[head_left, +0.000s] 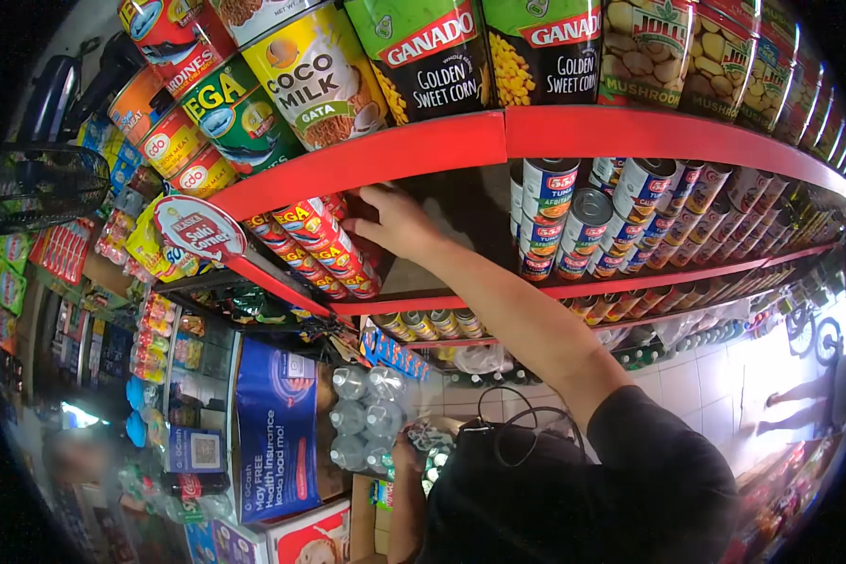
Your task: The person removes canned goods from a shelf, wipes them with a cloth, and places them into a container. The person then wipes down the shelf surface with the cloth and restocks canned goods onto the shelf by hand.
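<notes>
The right hand (395, 226) reaches into a dark shelf (461, 211) from the person's black-sleeved shoulder, its forearm crossing the shelf's lower red edge. Its fingers are open, thumb apart from the rest, and point at the stacked red Mega cans (321, 246) just beside them. I cannot tell whether the fingertips touch a can. The red cans stand in close stacks at one end of the shelf; past a gap, on the other side of the hand, stand 555 tuna cans (587, 226), some stacked on others.

The left hand (407, 458) is low down, beside a pack of clear bottles (367, 414). I cannot tell whether its fingers are open or closed on something. A black cable (526, 411) loops near the person's black shirt (583, 498).

Above the red shelf edge (395, 155) stand a Coco Milk can (315, 80), Ganado sweet corn packs (432, 56) and Jolly mushroom cans (644, 56), with a green Mega sardines can (240, 117) next to the Coco Milk. An oval Suki Corner sign (195, 230) sits near the red Mega cans. Lower down is a blue GCash poster (277, 423), and a black fan (52, 183) is off to one side. Another person's legs (808, 399) show on the far tiled floor (696, 385).
</notes>
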